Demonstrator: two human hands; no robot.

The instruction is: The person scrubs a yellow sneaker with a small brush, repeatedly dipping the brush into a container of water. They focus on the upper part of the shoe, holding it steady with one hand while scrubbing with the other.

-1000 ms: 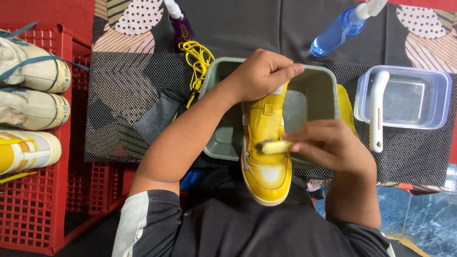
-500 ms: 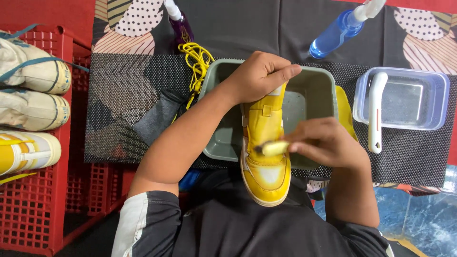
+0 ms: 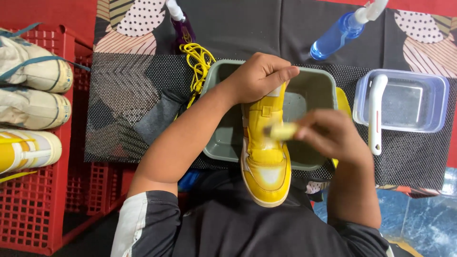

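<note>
The left hand (image 3: 259,76) is closed in a firm grip around the heel end of a yellow high-top sneaker (image 3: 265,152), which lies lengthwise across a grey plastic basin (image 3: 314,93), toe pointing back toward the person and jutting past the basin's near rim. The right hand (image 3: 331,135) is blurred, its fingers pinched together on a small pale-yellow brush (image 3: 282,131) whose tip rests against the shoe's upper, about midway along — whether bristles or handle meet the shoe cannot be told. The basin stands on a dark dotted mat (image 3: 124,90) spread over the worktop. Just left of the basin lie loose yellow laces (image 3: 199,64) and a folded grey cloth (image 3: 159,116). To the right sits a clear rectangular container (image 3: 428,102) with a white-handled brush (image 3: 376,112) laid across its near-left corner. A blue spray bottle (image 3: 340,33) lies beyond the basin. At far left, a red crate (image 3: 43,190) carries more sneakers (image 3: 33,71) — pale ones and a yellow-and-white one.
</note>
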